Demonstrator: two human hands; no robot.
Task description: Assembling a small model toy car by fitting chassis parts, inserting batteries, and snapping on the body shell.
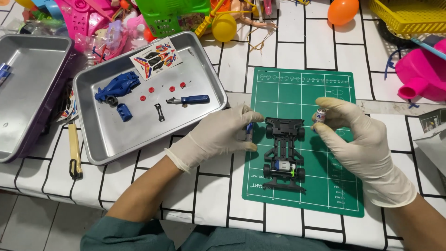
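Two gloved forearms angle in over the desk (306,37). Black toy car chassis (284,153) lies on green cutting mat (325,93) between them. Left hand (218,135) curled round a battery (249,131); right hand (360,139) pinches a second battery (320,115) above the mat. Beyond, metal tray (107,144) with blue screwdriver (189,100)

Screwdriver (188,100) in metal tray (116,144)
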